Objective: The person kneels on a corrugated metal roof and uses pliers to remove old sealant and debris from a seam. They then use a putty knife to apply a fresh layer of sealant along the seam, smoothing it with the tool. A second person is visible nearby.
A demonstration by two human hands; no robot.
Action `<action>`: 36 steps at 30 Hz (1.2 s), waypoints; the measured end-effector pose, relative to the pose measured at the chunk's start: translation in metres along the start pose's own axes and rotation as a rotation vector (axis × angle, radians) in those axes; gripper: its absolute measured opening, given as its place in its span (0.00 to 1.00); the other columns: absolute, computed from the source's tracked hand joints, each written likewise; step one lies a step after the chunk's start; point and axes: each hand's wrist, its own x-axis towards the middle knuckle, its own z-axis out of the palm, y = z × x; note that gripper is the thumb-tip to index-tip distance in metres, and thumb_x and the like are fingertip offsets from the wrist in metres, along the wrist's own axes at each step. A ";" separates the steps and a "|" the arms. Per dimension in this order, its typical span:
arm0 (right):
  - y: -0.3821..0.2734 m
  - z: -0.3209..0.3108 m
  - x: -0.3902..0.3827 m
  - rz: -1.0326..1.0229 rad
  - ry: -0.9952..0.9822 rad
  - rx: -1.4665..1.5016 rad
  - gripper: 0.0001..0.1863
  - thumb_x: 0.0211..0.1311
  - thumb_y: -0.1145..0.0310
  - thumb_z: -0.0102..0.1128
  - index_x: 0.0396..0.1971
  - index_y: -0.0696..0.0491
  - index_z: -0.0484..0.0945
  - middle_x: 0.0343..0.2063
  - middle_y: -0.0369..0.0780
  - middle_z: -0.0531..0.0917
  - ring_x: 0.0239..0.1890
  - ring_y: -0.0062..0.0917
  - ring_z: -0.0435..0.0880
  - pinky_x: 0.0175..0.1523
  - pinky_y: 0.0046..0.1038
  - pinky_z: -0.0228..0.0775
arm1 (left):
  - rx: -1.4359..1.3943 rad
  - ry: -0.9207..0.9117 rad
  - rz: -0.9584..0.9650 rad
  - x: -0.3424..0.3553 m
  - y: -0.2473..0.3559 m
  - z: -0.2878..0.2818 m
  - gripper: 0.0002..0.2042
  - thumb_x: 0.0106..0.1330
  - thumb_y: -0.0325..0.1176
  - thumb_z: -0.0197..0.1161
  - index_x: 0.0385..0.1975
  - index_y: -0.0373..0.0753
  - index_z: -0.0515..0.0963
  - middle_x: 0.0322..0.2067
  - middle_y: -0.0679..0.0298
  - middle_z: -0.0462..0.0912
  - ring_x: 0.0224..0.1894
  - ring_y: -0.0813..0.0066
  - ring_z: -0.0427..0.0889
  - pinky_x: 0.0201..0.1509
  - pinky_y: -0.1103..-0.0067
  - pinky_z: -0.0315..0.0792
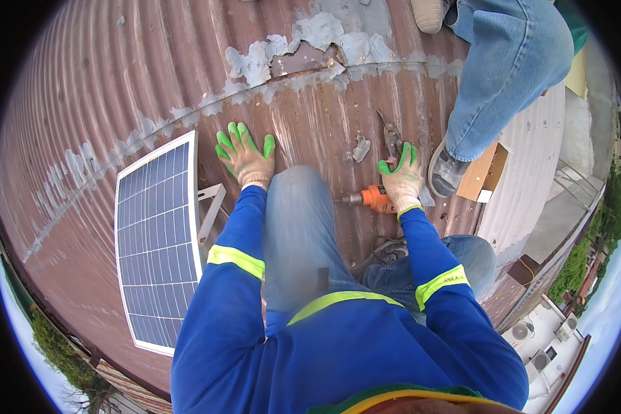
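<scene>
My left hand (248, 159), in a pale work glove with green fingertips, lies flat on the brown corrugated roof with its fingers spread. Beside it stands a solar panel (155, 241) with a white frame and a metal bracket (212, 207). My right hand (402, 183), gloved alike, is at the rear of an orange power drill (376, 199) lying on its side, chuck to the left. Its thumb and fingers are apart, next to the reddish handles of metal snips (391, 134). The hand hides part of the drill, so I cannot tell whether its palm presses on it.
Another person's jeans-clad leg (514, 76) and shoe (448, 171) are just right of my right hand. An opened cardboard box (483, 172) lies behind that shoe. Flaking grey sealant (317, 48) runs along a roof seam ahead. A grey scrap (360, 148) lies near the snips.
</scene>
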 end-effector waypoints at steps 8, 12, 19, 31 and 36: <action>-0.018 0.002 0.038 0.074 0.017 -0.079 0.64 0.55 0.26 0.69 0.82 0.52 0.56 0.79 0.52 0.63 0.78 0.53 0.64 0.76 0.61 0.57 | 0.009 0.002 0.000 0.000 -0.002 0.005 0.44 0.74 0.66 0.55 0.81 0.40 0.60 0.84 0.56 0.52 0.86 0.42 0.39 0.87 0.45 0.32; -0.024 -0.013 0.022 -0.028 0.120 -0.037 0.65 0.53 0.25 0.70 0.81 0.54 0.58 0.79 0.54 0.61 0.80 0.54 0.60 0.78 0.63 0.54 | -0.019 0.014 0.007 0.000 -0.001 0.003 0.44 0.74 0.65 0.56 0.81 0.40 0.61 0.83 0.54 0.53 0.86 0.41 0.40 0.87 0.45 0.32; -0.078 -0.088 0.100 -0.466 0.274 0.406 0.51 0.61 0.50 0.79 0.78 0.55 0.63 0.73 0.54 0.71 0.74 0.53 0.70 0.75 0.51 0.68 | -0.007 -0.027 -0.015 0.000 0.000 0.000 0.44 0.74 0.67 0.55 0.81 0.42 0.60 0.84 0.56 0.52 0.86 0.44 0.38 0.87 0.46 0.30; -0.054 -0.049 0.085 -0.273 0.045 0.138 0.56 0.61 0.40 0.74 0.83 0.47 0.56 0.80 0.52 0.59 0.81 0.54 0.59 0.82 0.51 0.54 | -0.067 0.005 -0.020 0.000 -0.001 -0.001 0.43 0.74 0.66 0.57 0.80 0.41 0.63 0.83 0.56 0.55 0.86 0.45 0.41 0.87 0.46 0.34; -0.018 -0.018 0.062 -0.209 -0.105 0.085 0.64 0.58 0.34 0.73 0.84 0.51 0.50 0.83 0.56 0.51 0.83 0.54 0.53 0.85 0.49 0.48 | -0.037 -0.013 -0.026 0.000 -0.001 -0.002 0.44 0.74 0.67 0.54 0.80 0.40 0.62 0.83 0.57 0.55 0.86 0.45 0.41 0.87 0.45 0.33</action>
